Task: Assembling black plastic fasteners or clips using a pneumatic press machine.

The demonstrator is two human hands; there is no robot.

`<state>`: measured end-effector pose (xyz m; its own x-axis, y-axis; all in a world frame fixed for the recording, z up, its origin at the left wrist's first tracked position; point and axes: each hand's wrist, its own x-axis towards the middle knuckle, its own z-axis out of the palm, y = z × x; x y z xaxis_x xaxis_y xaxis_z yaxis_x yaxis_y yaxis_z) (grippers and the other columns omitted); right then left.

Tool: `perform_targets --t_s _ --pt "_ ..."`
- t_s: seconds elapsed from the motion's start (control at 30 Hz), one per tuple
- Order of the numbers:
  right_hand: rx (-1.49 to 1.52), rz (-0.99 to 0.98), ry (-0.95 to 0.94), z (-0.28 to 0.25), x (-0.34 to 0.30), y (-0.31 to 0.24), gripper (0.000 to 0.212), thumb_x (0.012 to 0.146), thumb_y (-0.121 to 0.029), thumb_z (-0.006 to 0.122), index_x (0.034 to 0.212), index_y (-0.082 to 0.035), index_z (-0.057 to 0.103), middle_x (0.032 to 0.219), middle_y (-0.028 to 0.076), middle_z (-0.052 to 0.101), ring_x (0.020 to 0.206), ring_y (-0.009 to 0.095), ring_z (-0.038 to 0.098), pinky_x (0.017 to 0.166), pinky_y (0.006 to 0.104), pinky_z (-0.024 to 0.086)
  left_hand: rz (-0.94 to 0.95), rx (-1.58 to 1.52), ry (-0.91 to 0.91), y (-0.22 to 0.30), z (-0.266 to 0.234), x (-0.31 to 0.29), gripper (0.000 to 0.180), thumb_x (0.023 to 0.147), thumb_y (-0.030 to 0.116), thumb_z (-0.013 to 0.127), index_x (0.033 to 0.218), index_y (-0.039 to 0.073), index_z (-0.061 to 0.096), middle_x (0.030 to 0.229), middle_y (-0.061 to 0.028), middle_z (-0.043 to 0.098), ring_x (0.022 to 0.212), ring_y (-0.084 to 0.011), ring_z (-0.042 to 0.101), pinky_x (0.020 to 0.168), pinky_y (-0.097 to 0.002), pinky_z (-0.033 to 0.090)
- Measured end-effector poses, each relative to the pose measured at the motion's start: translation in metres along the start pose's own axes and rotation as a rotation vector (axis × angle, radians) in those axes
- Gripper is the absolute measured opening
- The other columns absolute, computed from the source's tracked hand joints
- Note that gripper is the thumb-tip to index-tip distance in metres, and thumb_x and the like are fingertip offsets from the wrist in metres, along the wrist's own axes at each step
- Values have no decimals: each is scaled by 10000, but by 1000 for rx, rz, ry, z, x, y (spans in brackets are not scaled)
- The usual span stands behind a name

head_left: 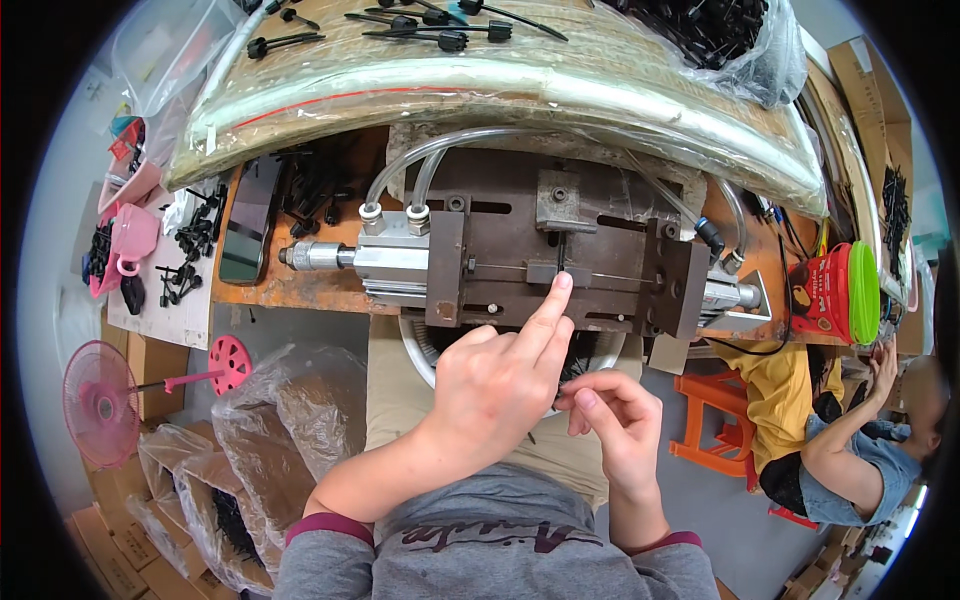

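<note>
My left hand [505, 375] reaches up with its index finger stretched out, the fingertip pressing on a small metal block in the middle of a rusty press fixture [610, 235]. The other fingers are curled in. A thin rod runs across the fixture under the fingertip. My right hand [615, 410] sits just below and right of the left, thumb and fingers pinched on a small black part that is mostly hidden. A silver air cylinder [385, 262] with clear hoses is fixed to the fixture's left end.
A worn orange bench [265, 285] carries the fixture, loose black parts and a dark phone [247, 220]. A plastic-wrapped board with black pins arches above. Clear bags [290, 400] of black parts stand lower left beside a pink fan [100, 400]. Another person [850, 440] sits at right, near an orange stool.
</note>
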<state>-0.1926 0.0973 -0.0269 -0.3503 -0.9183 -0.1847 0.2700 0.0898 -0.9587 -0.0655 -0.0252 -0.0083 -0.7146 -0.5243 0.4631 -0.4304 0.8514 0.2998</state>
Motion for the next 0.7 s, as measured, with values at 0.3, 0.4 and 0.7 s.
perform_targets --t_s 0.3,0.4,0.7 --pt "-235 -281 79 11 10 -24 109 885 28 637 983 47 682 870 105 693 741 115 631 617 225 483 -15 25 -11 3 0 1 184 755 89 694 930 31 699 1243 -116 654 468 -95 543 484 -224 398" --pt "-529 -651 110 21 32 -54 115 805 56 687 917 35 695 819 106 683 685 148 597 588 242 454 -22 -21 24 1 2 0 184 740 79 693 917 29 704 1229 -124 659 469 -107 545 476 -238 408" --pt "-1062 -1185 177 78 161 -122 344 777 -192 771 1054 -34 641 1049 127 652 1015 309 592 885 384 451 61 -83 47 -5 -3 -4 208 701 85 707 896 12 691 1203 -180 653 468 -139 534 486 -247 446"
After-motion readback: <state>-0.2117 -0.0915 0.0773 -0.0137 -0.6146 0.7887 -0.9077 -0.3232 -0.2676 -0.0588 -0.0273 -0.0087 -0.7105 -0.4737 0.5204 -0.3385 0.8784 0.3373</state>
